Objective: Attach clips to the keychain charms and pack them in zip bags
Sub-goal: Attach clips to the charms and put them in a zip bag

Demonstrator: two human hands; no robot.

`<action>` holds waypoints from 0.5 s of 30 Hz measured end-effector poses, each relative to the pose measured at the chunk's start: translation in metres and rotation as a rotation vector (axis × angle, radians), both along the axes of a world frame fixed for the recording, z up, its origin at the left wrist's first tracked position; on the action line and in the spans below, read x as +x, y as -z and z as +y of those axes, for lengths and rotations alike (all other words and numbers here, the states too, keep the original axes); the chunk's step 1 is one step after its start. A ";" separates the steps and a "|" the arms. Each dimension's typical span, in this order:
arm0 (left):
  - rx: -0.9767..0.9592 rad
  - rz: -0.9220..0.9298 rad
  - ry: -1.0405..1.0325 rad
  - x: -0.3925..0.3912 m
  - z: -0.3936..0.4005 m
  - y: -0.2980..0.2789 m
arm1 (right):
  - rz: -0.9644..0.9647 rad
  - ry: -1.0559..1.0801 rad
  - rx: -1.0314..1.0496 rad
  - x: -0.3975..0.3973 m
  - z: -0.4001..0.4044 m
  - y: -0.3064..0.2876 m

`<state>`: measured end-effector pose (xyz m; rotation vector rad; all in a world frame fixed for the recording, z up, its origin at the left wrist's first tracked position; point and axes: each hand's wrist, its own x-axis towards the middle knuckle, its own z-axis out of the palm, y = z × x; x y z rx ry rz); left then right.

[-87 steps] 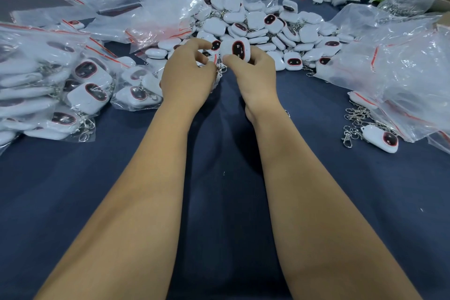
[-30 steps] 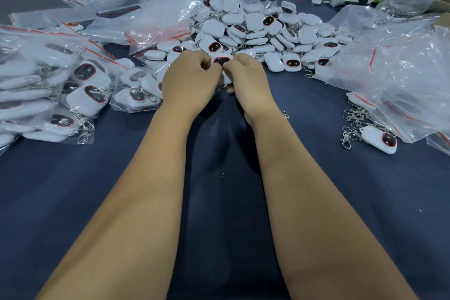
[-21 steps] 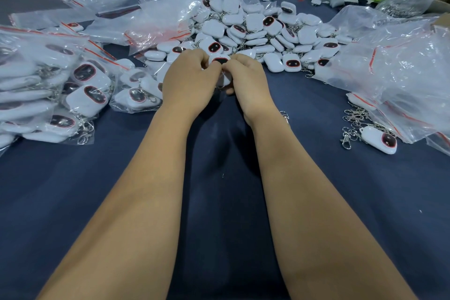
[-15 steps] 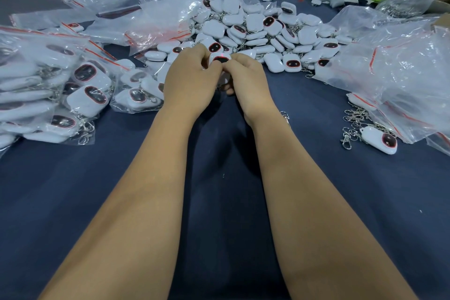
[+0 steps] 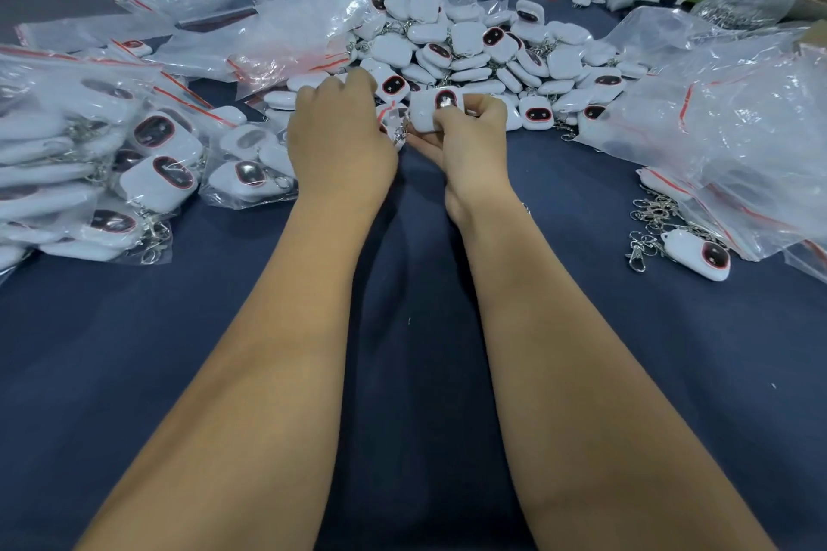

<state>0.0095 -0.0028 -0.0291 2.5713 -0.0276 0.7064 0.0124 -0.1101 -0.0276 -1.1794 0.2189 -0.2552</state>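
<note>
Since the frame half a second back, right hand (image 5: pixel 470 143) has lifted a white charm (image 5: pixel 432 111) clear into view; before that both hands were bunched together over it. Left hand (image 5: pixel 340 134) has shifted slightly left, so the hands now sit just apart.

Left to right on the blue cloth worktop (image 5: pixel 416 371): packed zip bags (image 5: pixel 89 166) of white charms stacked along the left edge, one single bagged charm (image 5: pixel 250 174) lying just left of the left hand. Empty zip bags (image 5: pixel 268 36) with red seal strips piled toward the far left. Left hand knuckles up, fingers curled down onto a small clear bag (image 5: pixel 394 121) with a red strip; cannot tell how firmly it grips, fingertips hidden. Metal clip or chain shows at the gap between the hands, too small to tell which. Right hand pinches the white charm, thumb on its dark oval face, fingers curled behind it, charm held just above the cloth at the near edge of the loose charm heap (image 5: pixel 483 45). Heap fills the far centre of the worktop. More clear bags (image 5: pixel 725 116) bulk up along the right edge, with loose metal clips (image 5: pixel 649 219) and one clipped charm (image 5: pixel 698 253) near them.
</note>
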 end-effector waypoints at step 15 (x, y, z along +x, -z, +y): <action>-0.496 -0.270 0.147 -0.006 0.000 -0.010 | -0.099 -0.221 -0.656 -0.010 0.026 0.004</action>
